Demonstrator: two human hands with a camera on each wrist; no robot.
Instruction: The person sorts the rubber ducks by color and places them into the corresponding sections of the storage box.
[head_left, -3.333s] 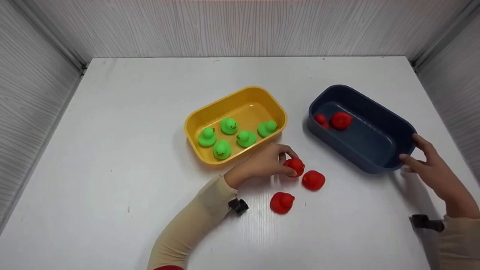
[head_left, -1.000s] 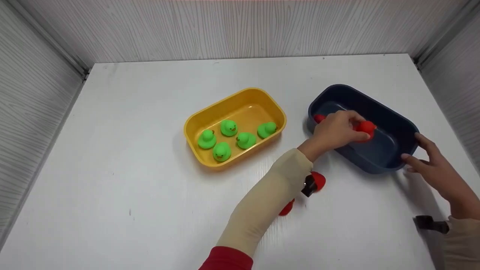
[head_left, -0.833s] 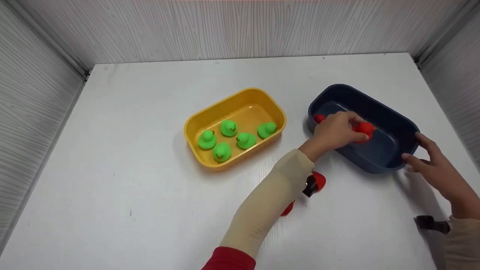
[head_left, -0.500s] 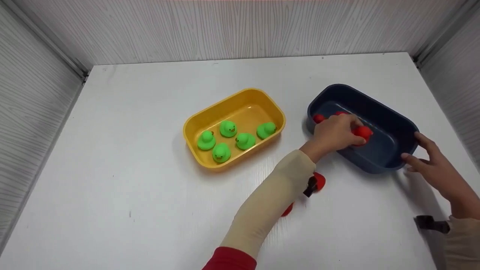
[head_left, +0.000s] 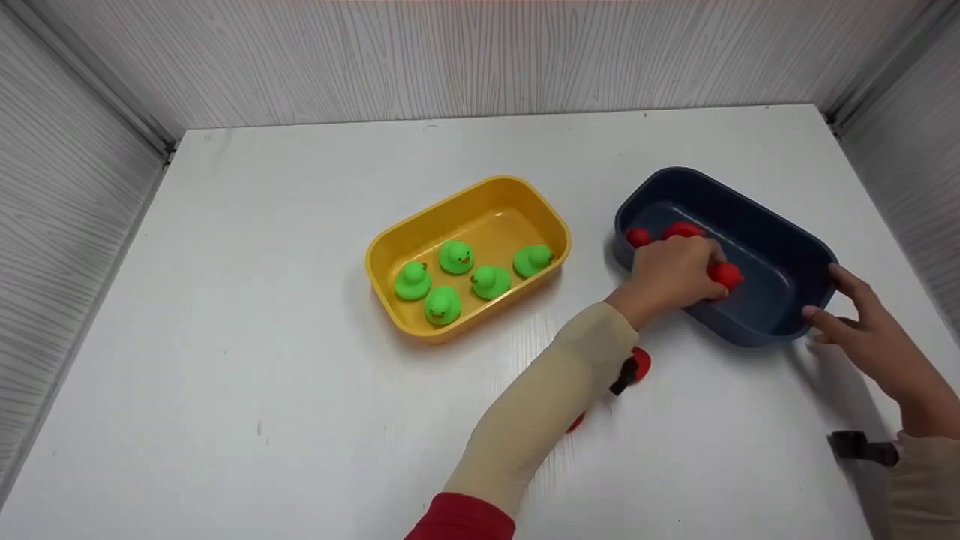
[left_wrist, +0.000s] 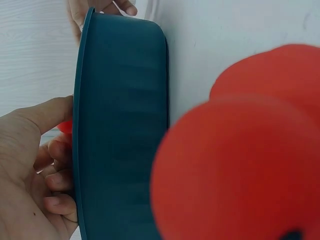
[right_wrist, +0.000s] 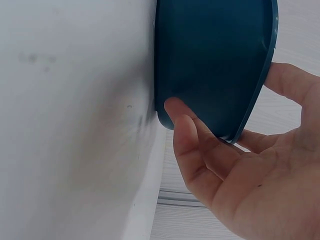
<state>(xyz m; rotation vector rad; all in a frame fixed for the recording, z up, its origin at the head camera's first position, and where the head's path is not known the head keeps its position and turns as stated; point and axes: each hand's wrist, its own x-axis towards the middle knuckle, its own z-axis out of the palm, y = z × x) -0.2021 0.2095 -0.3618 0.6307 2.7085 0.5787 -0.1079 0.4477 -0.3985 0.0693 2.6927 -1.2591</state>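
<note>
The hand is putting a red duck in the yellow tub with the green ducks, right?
Not quite. The left hand holds the red duck inside the blue tub, as the head view shows. The green ducks do sit in the yellow tub.

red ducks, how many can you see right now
5. Two lie at the far end of the blue tub: and. The left hand holds one inside it. Two sit on the table, partly hidden by the forearm: and.
</note>
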